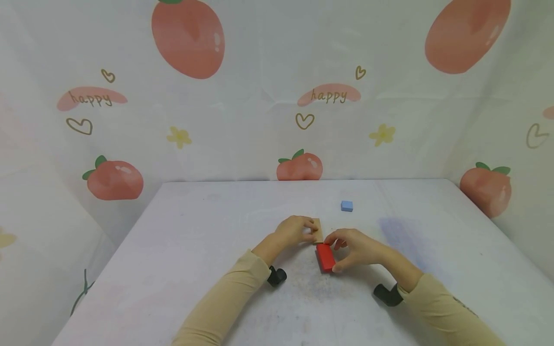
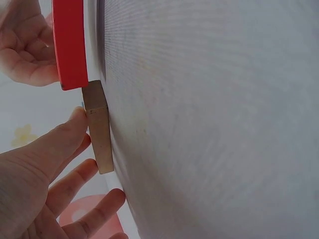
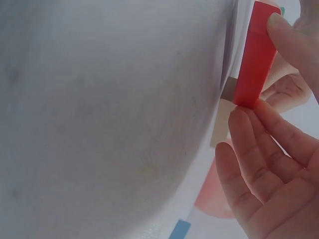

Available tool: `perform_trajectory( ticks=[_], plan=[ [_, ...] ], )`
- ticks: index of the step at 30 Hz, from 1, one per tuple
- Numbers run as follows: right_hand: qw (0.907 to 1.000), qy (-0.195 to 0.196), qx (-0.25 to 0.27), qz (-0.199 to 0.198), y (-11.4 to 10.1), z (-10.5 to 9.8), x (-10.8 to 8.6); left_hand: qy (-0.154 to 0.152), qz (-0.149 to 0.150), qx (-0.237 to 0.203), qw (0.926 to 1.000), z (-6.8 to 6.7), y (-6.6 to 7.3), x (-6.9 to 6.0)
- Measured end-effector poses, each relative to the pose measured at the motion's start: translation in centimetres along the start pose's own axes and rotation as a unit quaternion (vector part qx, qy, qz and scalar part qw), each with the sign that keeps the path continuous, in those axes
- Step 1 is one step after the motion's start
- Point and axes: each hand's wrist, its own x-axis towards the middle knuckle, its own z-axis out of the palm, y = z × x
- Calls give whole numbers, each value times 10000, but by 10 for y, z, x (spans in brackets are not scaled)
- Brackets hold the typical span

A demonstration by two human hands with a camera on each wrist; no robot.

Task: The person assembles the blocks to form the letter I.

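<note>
A red rectangular block is pinched by its two ends between the thumb and fingers of my right hand. In the left wrist view, a gap shows between this red block and the tabletop, and its far end meets the end of a plain wooden block. That wooden block lies on the table just beyond the red one. My left hand holds it from the left side, with thumb and fingertips against it. The right wrist view shows the wooden block partly hidden behind the red block and fingers.
A small blue block sits alone farther back on the white table. Black wrist cameras hang beneath both sleeves, close to the tabletop. A white curtain printed with fruit stands behind the table and along its sides.
</note>
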Motion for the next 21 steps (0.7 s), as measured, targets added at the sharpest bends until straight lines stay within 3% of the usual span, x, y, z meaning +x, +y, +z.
perform_trajectory(
  ticks=[21],
  plan=[
    [9998, -29, -160, 136, -2, 2, 5, 22, -7, 73, 10000, 2, -2, 3]
  ],
)
